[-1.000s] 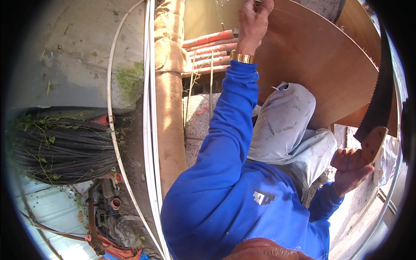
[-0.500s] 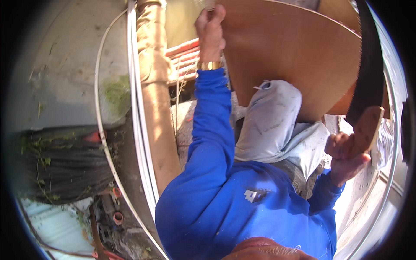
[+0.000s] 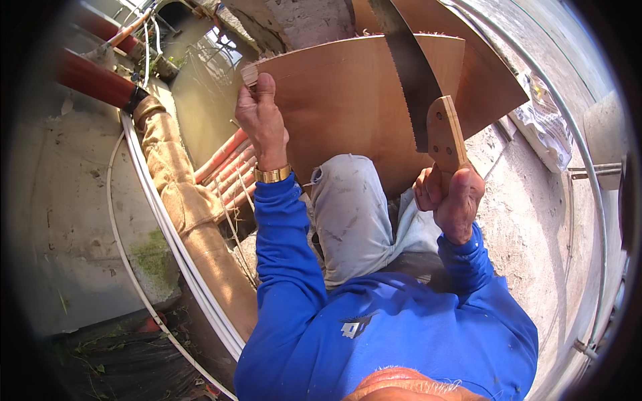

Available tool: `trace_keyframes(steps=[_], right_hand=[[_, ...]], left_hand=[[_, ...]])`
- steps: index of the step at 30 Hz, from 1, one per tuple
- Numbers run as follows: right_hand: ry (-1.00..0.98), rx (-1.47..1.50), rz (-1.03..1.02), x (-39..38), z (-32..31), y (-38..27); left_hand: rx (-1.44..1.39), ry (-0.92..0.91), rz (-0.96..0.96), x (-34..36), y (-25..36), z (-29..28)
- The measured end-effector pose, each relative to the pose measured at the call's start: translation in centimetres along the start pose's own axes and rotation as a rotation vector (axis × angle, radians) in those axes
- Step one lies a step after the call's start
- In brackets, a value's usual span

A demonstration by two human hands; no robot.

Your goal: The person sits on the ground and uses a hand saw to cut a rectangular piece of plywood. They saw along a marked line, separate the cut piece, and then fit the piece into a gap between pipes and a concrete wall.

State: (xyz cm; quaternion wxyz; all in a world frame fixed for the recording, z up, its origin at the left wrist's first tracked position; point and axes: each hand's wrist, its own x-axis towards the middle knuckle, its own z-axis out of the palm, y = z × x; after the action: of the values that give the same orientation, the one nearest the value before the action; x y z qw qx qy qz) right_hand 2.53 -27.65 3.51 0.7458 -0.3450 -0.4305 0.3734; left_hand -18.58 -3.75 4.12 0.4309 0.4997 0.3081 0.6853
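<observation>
My left hand (image 3: 263,123) grips the upper left corner of a brown plywood sheet (image 3: 334,103), thumb on the near face. The sheet stands tilted in front of my bent knee, its rough upper edge showing pale layers. In my right hand (image 3: 455,197) is a handsaw (image 3: 409,83), the fist closed round its wooden handle. The dark toothed blade points up and away, passing in front of the sheet's right part. Whether the teeth touch the sheet's edge I cannot tell.
Behind the sheet leans another brown board (image 3: 493,87). To the left run a cloth-wrapped pipe (image 3: 174,194), white pipes (image 3: 184,254) and several reddish pipes (image 3: 231,164). A white sack (image 3: 540,123) lies on the concrete floor (image 3: 528,214) at the right, beside a curved grey pipe (image 3: 588,160).
The view has swung to the right and tipped. My right hand has lifted the handsaw inward, from beyond the sheet's right edge to in front of it. My left hand still holds the corner.
</observation>
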Motion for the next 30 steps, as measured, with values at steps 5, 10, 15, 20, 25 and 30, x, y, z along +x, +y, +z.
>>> trace_keyframes(steps=[5,10,15,20,25,30], right_hand=[[-0.037,-0.095,0.139,-0.1,-0.1,1.4],[-0.093,-0.069,0.261,0.5,0.5,2.3],[-0.183,-0.163,0.275,0.0,2.3,3.2],[-0.179,-0.178,0.247,0.3,2.3,3.9],[-0.227,-0.262,0.153,1.4,3.3,4.2],[-0.196,-0.338,0.113,1.0,4.1,3.5]], left_hand=[[0.023,-0.113,-0.05,0.9,0.8,-1.2],[0.521,-0.221,0.087,4.5,1.9,-4.5],[1.258,-0.574,0.278,7.5,5.6,-0.6],[1.419,-0.647,0.2,5.7,5.9,-0.4],[1.554,-0.592,0.208,5.9,4.5,-1.1],[1.47,-0.613,0.152,7.4,3.8,-0.9]])
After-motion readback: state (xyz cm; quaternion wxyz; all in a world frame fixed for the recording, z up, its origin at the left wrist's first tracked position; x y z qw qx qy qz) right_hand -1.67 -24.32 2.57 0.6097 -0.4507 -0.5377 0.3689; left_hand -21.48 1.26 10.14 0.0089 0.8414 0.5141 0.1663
